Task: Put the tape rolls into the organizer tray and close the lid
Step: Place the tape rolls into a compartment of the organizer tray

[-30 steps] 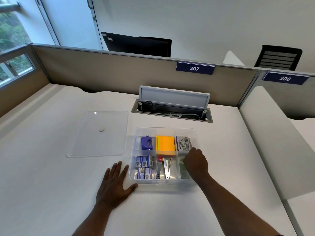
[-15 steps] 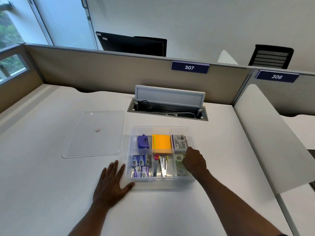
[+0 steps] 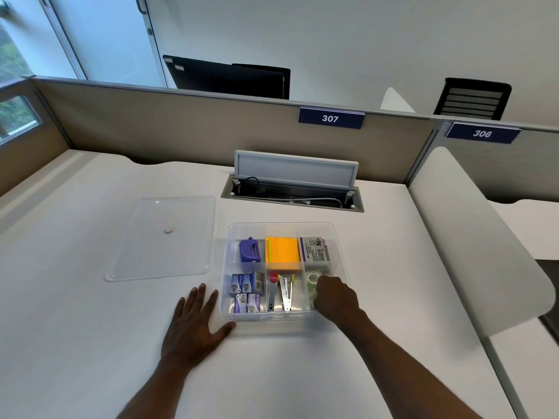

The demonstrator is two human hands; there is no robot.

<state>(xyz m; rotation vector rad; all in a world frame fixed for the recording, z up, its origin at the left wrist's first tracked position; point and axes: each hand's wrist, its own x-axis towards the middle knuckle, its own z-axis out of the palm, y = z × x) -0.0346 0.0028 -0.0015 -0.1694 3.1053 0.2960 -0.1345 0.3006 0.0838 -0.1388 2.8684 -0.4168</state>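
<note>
The right hand [image 3: 334, 296] was down in the near-right compartment of the clear organizer tray [image 3: 282, 226], fingers curled over a clear tape roll [image 3: 312, 278] that lay flat there, and whether they actually pinched it could not be told from this angle. The left hand [image 3: 195, 325] lay flat on the white desk [image 3: 90, 343], fingers spread and holding nothing, thumb just touching the tray's near-left corner. The transparent lid [image 3: 163, 237] sat off the tray, flat on the desk just to its left, the tray standing uncovered.
</note>
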